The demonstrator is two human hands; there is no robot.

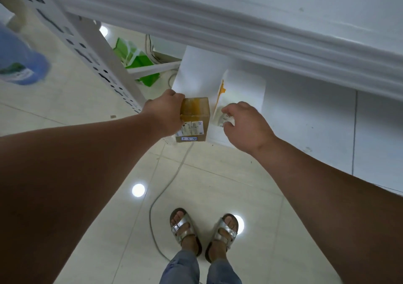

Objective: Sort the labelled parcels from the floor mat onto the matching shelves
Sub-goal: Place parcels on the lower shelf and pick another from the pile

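Head view: left hand (165, 111) grips upright box (194, 120), label seemingly facing camera.

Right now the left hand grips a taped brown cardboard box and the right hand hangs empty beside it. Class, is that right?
Not quite: the head view shows the right hand pinching a white-and-orange parcel. The left hand does grip the taped brown cardboard box.

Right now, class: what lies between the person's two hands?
In the head view, the brown cardboard box, gripped by the left hand; then a narrow gap before the right hand.
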